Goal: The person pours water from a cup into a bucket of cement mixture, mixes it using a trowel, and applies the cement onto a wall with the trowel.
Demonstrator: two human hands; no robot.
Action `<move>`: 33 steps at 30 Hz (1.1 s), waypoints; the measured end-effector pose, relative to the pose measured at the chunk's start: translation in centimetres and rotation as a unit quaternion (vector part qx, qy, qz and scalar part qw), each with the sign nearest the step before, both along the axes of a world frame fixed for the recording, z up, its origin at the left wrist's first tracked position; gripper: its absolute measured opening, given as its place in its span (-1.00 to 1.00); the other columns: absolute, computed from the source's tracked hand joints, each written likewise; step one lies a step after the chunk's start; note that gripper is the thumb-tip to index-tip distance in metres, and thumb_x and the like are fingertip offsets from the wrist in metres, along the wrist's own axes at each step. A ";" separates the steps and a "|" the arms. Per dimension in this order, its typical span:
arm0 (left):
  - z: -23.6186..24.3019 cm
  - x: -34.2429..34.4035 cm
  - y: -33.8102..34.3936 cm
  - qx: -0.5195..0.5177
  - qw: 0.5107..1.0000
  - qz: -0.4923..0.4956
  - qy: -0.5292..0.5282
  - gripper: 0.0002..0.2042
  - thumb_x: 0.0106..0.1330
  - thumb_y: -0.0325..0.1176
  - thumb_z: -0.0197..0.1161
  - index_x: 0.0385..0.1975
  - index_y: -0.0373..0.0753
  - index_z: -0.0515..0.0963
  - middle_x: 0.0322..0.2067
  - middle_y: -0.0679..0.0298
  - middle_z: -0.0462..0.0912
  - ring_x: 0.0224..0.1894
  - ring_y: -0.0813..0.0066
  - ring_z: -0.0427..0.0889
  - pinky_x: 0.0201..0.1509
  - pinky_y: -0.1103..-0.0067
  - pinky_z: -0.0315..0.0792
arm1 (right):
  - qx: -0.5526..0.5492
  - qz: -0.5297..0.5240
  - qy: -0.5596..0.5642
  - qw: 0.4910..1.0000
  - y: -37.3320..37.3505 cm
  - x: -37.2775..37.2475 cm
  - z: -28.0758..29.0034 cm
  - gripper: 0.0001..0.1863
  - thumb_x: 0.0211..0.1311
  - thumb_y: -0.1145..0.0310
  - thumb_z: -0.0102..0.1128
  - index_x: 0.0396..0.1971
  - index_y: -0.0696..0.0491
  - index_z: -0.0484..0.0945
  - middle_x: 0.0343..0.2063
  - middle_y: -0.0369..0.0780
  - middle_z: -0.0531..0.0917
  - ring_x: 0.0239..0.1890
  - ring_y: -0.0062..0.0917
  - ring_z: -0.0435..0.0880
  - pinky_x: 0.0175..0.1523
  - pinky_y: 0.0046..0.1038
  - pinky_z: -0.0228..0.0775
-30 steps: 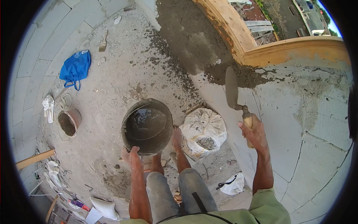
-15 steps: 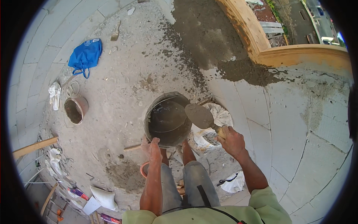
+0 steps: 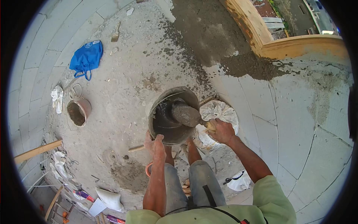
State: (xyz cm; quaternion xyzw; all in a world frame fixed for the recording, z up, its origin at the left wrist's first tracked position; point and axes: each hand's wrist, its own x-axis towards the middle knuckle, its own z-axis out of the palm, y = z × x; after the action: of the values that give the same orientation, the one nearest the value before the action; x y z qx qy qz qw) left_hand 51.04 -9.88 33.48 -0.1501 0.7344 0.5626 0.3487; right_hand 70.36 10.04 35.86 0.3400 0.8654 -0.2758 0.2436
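A bucket [image 3: 152, 123] of wet grey mortar is in front of my legs, its mouth facing up at me. My left hand [image 3: 156, 145] is closed on the near left part of its rim. In my right hand [image 3: 222, 131] is the wooden handle of a trowel [image 3: 186, 115]. The rounded blade lies inside the bucket, over and partly in the mortar [image 3: 164, 115]. Mortar coats the blade, so its metal barely shows.
A pale block wall [image 3: 257, 100] with a wet mortar patch [image 3: 209, 33] and wooden window frame [image 3: 298, 46] rises on the right. White sacks [image 3: 220, 114] stand beside the bucket. A smaller bucket [image 3: 85, 108], blue bag [image 3: 86, 58] and brush [image 3: 115, 33] lie left.
My right hand has moved left and slightly up, bringing the trowel blade from beside the rim into the bucket. My left hand stays on the rim.
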 end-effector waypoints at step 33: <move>-2.6 -0.6 -1.4 0.023 0.999 0.012 0.020 -0.50 -0.11 -0.65 0.08 -0.02 -0.45 0.47 -0.19 0.21 0.59 -0.18 0.44 0.52 -0.02 0.60 0.38 | 0.029 -0.073 -0.079 0.994 -0.5 2.1 5.9 -0.62 0.15 0.20 0.27 -0.19 0.12 0.37 -0.37 -0.01 0.60 -0.35 -0.16 0.69 -0.30 -0.17 0.54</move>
State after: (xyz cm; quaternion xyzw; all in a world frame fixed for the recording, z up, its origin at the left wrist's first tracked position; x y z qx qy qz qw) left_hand 50.44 -11.25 30.92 -0.1394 0.7262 0.5862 0.3310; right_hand 72.46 9.59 41.72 0.4297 0.8242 -0.2399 0.2802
